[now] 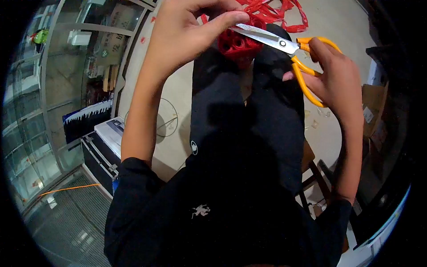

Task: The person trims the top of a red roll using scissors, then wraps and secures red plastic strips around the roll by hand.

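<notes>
Orange-handled scissors (283, 43) are in my right hand (336, 73), its fingers through the handle loops. The blades are parted a little and point left, their tips close to the fingertips of my left hand (189, 33). Thumb and fingers of that hand are pinched together at the top; what they hold is too small to make out. Just below the blades, a bundle of red rolled material (240, 46) sits between my knees. Loose red strips (284, 13) spread out behind it.
On the left stand a glass door (66, 75) and a black case (100, 155) with a pale box (111, 133) on it. Cardboard (373, 104) lies at the right. A thin wire loop (171, 120) rests on the floor, and a wooden stool (311, 164) shows beside my leg.
</notes>
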Action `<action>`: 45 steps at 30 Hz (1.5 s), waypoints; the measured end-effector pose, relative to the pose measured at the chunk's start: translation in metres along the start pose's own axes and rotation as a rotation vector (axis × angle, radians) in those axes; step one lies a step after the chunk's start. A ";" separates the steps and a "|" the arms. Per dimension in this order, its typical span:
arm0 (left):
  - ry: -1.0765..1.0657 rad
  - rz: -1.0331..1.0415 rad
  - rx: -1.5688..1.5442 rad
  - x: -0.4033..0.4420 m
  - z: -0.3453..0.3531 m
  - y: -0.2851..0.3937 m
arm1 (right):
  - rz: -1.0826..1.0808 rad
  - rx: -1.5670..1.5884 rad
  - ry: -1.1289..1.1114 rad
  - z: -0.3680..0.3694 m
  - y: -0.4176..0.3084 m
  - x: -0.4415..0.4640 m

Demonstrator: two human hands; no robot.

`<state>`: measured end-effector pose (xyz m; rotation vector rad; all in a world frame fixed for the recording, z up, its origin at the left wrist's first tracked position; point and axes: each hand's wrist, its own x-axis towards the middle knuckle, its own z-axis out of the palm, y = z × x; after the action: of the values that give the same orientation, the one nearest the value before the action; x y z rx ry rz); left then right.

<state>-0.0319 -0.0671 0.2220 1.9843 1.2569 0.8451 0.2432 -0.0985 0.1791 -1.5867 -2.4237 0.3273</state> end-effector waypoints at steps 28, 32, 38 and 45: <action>0.170 -0.073 -0.386 0.007 -0.026 -0.015 | -0.101 0.081 -0.007 -0.028 -0.019 -0.017; 0.150 -0.074 -0.406 0.007 -0.027 -0.024 | -0.054 -0.088 0.099 -0.025 0.001 -0.016; 0.168 -0.075 -0.426 0.010 -0.025 -0.010 | -0.183 -0.126 0.123 -0.001 -0.002 0.022; 0.238 0.065 -0.158 0.005 -0.062 0.028 | -0.500 -0.039 0.012 0.018 -0.106 0.043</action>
<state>-0.0647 -0.0617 0.2818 1.8480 1.2175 1.2043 0.1290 -0.1014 0.1971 -0.9361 -2.7160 0.1774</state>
